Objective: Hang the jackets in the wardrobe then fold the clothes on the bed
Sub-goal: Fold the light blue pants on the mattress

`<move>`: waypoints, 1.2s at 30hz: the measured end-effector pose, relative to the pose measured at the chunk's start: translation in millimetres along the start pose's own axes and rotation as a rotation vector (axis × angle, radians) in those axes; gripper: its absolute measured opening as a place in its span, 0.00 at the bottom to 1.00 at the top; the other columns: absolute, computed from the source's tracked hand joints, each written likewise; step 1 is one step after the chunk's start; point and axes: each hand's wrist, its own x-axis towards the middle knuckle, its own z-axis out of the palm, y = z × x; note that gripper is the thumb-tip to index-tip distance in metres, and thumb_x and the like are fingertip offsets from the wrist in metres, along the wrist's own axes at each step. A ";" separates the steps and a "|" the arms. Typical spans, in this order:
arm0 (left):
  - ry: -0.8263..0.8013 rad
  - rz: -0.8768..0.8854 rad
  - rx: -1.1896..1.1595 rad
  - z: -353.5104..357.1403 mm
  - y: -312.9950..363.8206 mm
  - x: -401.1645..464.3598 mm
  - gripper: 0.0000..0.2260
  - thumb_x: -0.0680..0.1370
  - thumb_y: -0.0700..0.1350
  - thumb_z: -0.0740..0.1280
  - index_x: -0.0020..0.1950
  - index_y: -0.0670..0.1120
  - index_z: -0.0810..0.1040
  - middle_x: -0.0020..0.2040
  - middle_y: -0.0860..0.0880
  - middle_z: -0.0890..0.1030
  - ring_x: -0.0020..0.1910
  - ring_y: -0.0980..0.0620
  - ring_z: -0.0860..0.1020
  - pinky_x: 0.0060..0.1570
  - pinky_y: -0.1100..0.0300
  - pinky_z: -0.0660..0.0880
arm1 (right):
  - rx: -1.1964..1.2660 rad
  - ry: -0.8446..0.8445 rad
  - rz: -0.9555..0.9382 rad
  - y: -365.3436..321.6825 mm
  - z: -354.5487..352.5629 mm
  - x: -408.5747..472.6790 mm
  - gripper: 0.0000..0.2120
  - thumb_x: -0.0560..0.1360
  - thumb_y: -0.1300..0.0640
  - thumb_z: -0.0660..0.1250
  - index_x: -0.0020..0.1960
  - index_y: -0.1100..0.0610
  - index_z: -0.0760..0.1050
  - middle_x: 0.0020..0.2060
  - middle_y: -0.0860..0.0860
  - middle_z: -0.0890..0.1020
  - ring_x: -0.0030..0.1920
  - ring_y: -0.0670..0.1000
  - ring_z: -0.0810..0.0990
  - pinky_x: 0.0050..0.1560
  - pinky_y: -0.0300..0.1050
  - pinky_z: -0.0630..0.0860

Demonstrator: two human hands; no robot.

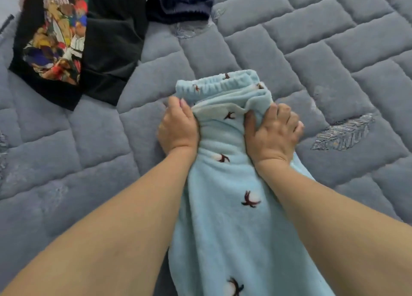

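the light blue fleece pants [225, 217] lie on the grey quilted bed [312, 50] with their long axis running from 6 o'clock up to 12 o'clock, the elastic waistband end pointing to 12 o'clock and the rest trailing down toward the person and out of the bottom of the view. small dark-and-white motifs dot the fabric. the waistband part is doubled into a thick layered bundle at the top, just beyond the fingers.

the pants sit between the two forearms, and both hands meet them near the waistband end, one on each edge. the left hand [178, 128] is at the 9 o'clock edge of the bundle, fingers curled and clenched around the fabric, thumb up against the fold. the right hand [274, 130] is at the 3 o'clock edge, fingers bunched into the cloth and grasping a gathered handful, knuckles turned outward. the fabric between the hands is puckered into lengthwise creases.

farther out, at 10 to 11 o'clock, a black garment [107, 50] with a many-coloured print lies spread on the bed, well apart from the pants. at 12 o'clock, at the top edge, lies a navy garment [185, 3], just beside the black one.
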 end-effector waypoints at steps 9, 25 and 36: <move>-0.026 -0.011 0.019 1.4 5.3 -4.6 0.14 0.84 0.50 0.54 0.54 0.41 0.71 0.48 0.38 0.81 0.45 0.33 0.78 0.38 0.51 0.61 | 0.064 -0.049 0.018 1.3 -1.3 5.3 0.28 0.76 0.40 0.50 0.54 0.63 0.74 0.55 0.60 0.76 0.56 0.62 0.72 0.60 0.56 0.58; -0.752 0.490 0.575 -98.0 -29.2 -137.0 0.39 0.69 0.41 0.60 0.80 0.48 0.54 0.80 0.43 0.47 0.78 0.36 0.47 0.61 0.21 0.58 | 0.072 -0.057 0.006 1.7 -4.9 7.2 0.26 0.76 0.44 0.51 0.57 0.64 0.73 0.58 0.60 0.75 0.58 0.63 0.72 0.61 0.55 0.55; -0.779 0.166 0.651 -37.0 -33.1 -137.4 0.49 0.79 0.50 0.60 0.57 0.56 0.10 0.62 0.53 0.12 0.61 0.39 0.15 0.54 0.17 0.35 | 0.116 -0.134 0.057 4.3 -9.5 11.5 0.32 0.73 0.35 0.43 0.62 0.55 0.69 0.61 0.55 0.71 0.62 0.58 0.67 0.62 0.53 0.54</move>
